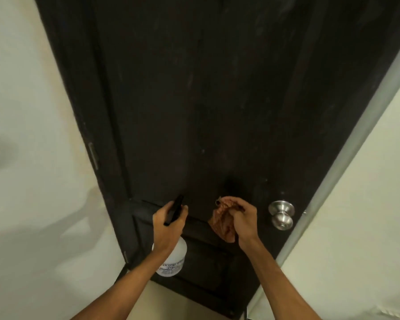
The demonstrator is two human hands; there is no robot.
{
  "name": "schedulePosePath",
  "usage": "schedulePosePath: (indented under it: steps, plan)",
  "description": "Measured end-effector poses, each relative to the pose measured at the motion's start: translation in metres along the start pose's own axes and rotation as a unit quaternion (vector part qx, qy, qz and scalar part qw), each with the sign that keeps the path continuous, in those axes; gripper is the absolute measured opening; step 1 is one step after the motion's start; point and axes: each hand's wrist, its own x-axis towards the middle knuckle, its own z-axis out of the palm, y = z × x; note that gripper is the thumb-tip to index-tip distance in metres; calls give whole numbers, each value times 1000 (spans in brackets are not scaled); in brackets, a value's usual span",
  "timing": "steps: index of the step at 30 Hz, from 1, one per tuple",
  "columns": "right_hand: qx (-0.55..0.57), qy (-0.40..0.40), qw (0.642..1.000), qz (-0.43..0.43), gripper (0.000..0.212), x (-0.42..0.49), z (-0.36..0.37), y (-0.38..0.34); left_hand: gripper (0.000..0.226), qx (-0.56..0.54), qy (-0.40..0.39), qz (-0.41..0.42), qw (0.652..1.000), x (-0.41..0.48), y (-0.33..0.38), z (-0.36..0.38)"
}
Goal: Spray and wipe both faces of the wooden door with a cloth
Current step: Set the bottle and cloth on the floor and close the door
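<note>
Facing a dark wooden door (217,100), a person's left hand (168,224) grips a spray bottle (173,257) while the right hand (243,219) clutches an orange cloth (221,221) just left of the steel doorknob (281,214).

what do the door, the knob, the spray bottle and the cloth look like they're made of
Door: probably wood, painted or stained near black, matt; panel moulding and dusty streaks show.
Knob: metal, satin silver, with soft highlights.
Spray bottle: translucent white plastic body with a printed label; the black head looks plastic too.
Cloth: soft fabric, rust-orange, crumpled into folds; the weave is too fine to tell.
</note>
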Motion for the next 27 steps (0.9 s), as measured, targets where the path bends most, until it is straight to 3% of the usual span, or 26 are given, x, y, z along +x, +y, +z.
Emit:
schedulePosePath:
  steps: [4, 6, 9, 15, 18, 21, 27]
  plan:
    - [-4, -30, 999, -17, 35, 11, 26, -5, 9, 20, 11, 69, 997, 9, 13, -34]
    - [-38, -74, 997, 2, 28, 3, 54, 3, 16, 42, 54, 54, 996, -4, 6, -68]
    - [-64, -118, 991, 14, 19, -11, 75, 7, 5, 60, 85, 44, 994, -20, 1, -97]
    - [-98, -288, 951, -52, 29, -50, 127, 0, 20, 116, 163, 48, 979, -77, -5, -152]
    - [-105, -374, 920, -53, 44, -111, 162, 14, 18, 136, 223, -2, 965, -134, -12, -190]
    - [-131, -427, 891, -81, 44, -146, 182, 29, 21, 131, 261, -27, 956, -169, -27, -216]
    - [-230, -577, 774, -121, 36, -268, 258, 104, 23, 141, 377, -113, 908, -285, -89, -318]
